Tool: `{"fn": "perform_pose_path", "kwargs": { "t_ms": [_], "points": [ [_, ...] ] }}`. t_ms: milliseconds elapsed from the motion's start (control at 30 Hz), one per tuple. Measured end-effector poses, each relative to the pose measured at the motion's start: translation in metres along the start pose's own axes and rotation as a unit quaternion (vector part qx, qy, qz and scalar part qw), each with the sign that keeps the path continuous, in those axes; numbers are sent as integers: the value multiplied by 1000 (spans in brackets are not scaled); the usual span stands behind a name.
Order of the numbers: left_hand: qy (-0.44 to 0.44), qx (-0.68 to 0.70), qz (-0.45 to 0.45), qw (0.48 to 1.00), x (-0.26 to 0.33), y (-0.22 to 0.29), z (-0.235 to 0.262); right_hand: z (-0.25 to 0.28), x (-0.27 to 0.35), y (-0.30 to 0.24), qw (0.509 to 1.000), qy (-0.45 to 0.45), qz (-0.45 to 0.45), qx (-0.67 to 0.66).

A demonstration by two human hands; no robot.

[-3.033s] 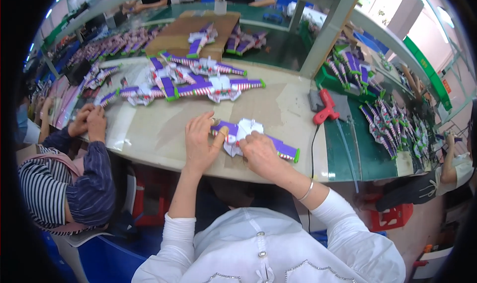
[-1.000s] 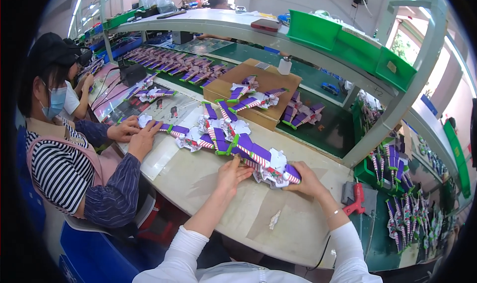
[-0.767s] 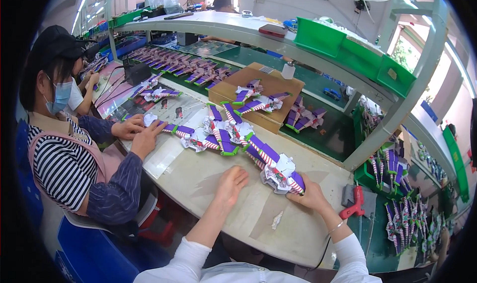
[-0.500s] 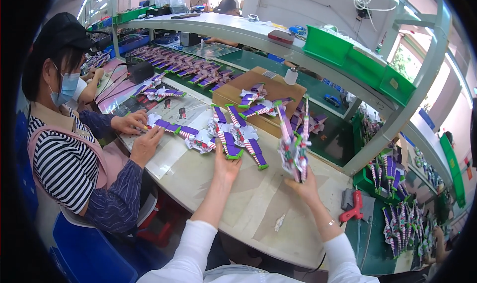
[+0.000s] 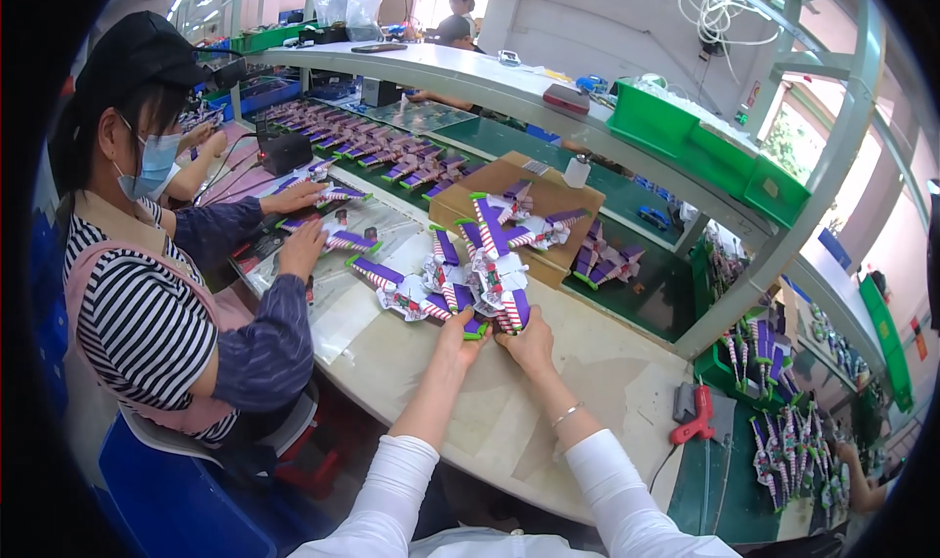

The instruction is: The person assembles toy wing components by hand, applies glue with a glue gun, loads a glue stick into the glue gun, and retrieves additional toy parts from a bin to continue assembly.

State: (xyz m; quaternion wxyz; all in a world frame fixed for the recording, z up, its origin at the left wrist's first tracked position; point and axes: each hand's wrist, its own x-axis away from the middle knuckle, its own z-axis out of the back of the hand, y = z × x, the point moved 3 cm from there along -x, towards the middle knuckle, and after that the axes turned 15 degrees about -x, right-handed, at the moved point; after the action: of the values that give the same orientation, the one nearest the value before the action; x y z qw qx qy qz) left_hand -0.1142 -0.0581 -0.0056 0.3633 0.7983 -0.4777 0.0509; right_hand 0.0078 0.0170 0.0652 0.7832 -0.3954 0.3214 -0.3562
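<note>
My right hand [image 5: 529, 343] is closed on the striped lower end of a winged toy part [image 5: 497, 276], white in the middle with purple wings, green tips and red-and-white stripes. The part is held tilted up over the bench. Close beside it, my left hand [image 5: 458, 339] has its fingers closed at a green-tipped purple wing end; overlapping parts hide which piece that wing belongs to. More winged parts [image 5: 401, 292] of the same kind lie just left of and behind my hands, against a cardboard box [image 5: 460, 210].
On the left a masked co-worker handles similar parts [image 5: 348, 237]. A red glue gun [image 5: 697, 416] rests at the right, by a green bin [image 5: 725, 370] and piled winged parts [image 5: 783, 455]. A white shelf [image 5: 470, 64] with green trays [image 5: 676, 117] spans above the bench.
My right hand has swung left and down with its winged part, which now faces up beside my left hand. The co-worker's hands have moved over another part.
</note>
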Motion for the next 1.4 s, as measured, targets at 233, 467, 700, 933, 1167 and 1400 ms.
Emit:
{"fn": "perform_pose_path", "kwargs": {
  "t_ms": [233,467,700,933,1167,1400],
  "points": [
    [-49,-61,40,996,103,-35,3,65,72,16,994,-40,-55,-81],
    [-79,-204,-18,976,206,-105,4,108,185,8,900,-42,-168,-400],
    [-56,-410,-112,903,231,-117,-10,83,215,-6,787,126,-187,-574],
    [-59,-567,-178,802,217,-118,-11,77,230,-2,784,123,-181,-581],
    [-64,-776,-210,592,225,-105,-33,79,222,10,752,118,-163,-627],
    [-143,-791,-271,530,183,-96,-47,89,204,38,673,32,-227,-703]
  ]
}}
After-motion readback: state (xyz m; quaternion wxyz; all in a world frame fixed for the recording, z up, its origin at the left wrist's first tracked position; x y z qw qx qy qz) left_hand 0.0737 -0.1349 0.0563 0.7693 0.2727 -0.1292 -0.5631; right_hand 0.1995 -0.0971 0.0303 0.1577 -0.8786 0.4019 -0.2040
